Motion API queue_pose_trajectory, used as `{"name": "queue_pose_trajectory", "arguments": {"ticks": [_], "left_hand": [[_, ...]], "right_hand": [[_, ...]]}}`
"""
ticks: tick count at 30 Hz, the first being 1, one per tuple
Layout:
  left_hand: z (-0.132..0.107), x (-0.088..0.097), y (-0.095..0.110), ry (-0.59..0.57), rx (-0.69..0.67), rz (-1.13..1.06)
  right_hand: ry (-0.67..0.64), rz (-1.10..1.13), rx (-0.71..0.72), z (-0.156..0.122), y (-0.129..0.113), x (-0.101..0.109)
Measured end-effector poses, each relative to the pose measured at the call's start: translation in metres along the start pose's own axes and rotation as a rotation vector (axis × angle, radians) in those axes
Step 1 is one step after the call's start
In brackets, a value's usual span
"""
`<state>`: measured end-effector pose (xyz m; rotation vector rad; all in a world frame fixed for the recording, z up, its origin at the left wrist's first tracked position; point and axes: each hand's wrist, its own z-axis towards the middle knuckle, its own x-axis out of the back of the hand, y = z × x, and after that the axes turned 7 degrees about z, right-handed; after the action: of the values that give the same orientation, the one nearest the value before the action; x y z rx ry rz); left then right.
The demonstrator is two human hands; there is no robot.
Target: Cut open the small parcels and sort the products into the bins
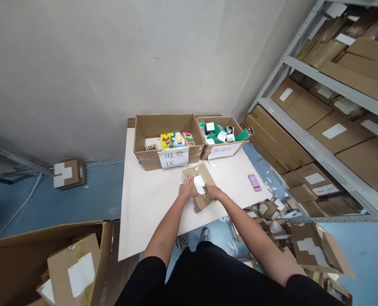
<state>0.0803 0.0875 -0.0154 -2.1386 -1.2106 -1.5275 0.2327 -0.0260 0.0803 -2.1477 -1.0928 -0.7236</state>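
Observation:
A taped cardboard box [211, 172] with a white label [199, 184] lies on the white table [150, 199] in front of me. My left hand [186, 187] rests flat on the box's left side, fingers stretched out. On the right of the label, my right hand [212, 192] is closed around a small thin tool [205, 189] whose tip touches the box near the label. Too little of that tool shows to tell its kind. Behind the box stand two open cartons with handwritten paper signs: the left carton [146, 159] holds colourful small packs, the right carton [238, 123] green and white boxes.
A blurred pink item [254, 182] lies at the table's right. Metal shelving [322, 74] full of cartons rises on the right, with discarded boxes [271, 212] on the floor below. A large open carton [106, 250] with parcels stands front left; another parcel [70, 173] sits on the floor.

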Motion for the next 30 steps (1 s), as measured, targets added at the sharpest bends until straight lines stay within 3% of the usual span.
{"name": "queue_pose_trajectory", "arguments": {"ticks": [6,11,14,16,19,22,25,30], "left_hand": [[0.003,-0.006,-0.006,0.053,-0.038,0.029],[0.002,0.0,-0.003,0.027,-0.036,0.057],[-0.001,0.001,-0.001,0.031,-0.009,0.061],[-0.004,-0.001,0.0,0.059,0.001,0.058],[-0.01,-0.008,0.005,0.156,0.045,0.046],[-0.013,-0.018,0.018,0.245,0.151,0.033],[-0.013,-0.027,0.041,0.29,0.259,0.019],[-0.018,-0.047,0.104,0.356,0.467,0.054]], "right_hand": [[-0.08,0.024,-0.045,-0.051,0.03,-0.027],[-0.134,0.036,-0.062,-0.057,0.02,-0.022],[-0.161,0.071,-0.067,-0.059,0.03,-0.018],[-0.095,0.144,-0.037,-0.062,0.051,-0.022],[0.133,0.316,0.022,-0.063,0.092,-0.036],[0.335,0.478,-0.063,-0.055,0.123,-0.052],[0.472,0.619,-0.187,-0.034,0.136,-0.064],[0.504,0.736,-0.217,0.016,0.135,-0.059]]}}
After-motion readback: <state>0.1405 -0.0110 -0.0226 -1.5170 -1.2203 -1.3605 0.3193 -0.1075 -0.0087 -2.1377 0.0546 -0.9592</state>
